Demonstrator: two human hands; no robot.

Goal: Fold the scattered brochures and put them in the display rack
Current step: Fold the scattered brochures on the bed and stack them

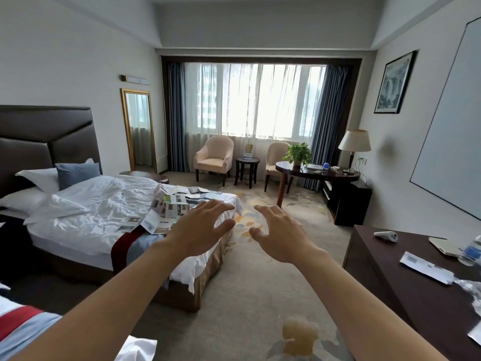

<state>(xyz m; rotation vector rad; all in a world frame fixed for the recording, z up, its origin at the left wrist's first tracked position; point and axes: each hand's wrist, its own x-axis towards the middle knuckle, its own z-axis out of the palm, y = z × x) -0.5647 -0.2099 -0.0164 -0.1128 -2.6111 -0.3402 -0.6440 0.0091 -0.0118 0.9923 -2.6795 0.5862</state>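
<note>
Several unfolded brochures [171, 204] lie scattered over the foot end of the white bed [99, 204]. My left hand [200, 227] is stretched forward in the air with fingers spread, holding nothing, in front of the bed's corner. My right hand [279, 235] reaches out beside it, also spread and holding nothing. A small clear display rack [249, 151] with a leaflet in it stands on the round side table [247, 162] by the window, far from both hands. One more folded brochure [426, 268] lies on the dark cabinet [390, 295] at the right.
Two beige armchairs [214, 158] flank the side table. A dark desk [317, 174] with a lamp [354, 147] and plant [299, 152] stands at the right wall. On the cabinet are a white controller [386, 235], a notebook [443, 246] and a water bottle [472, 252]. Patterned carpet [260, 295] runs between bed and cabinet.
</note>
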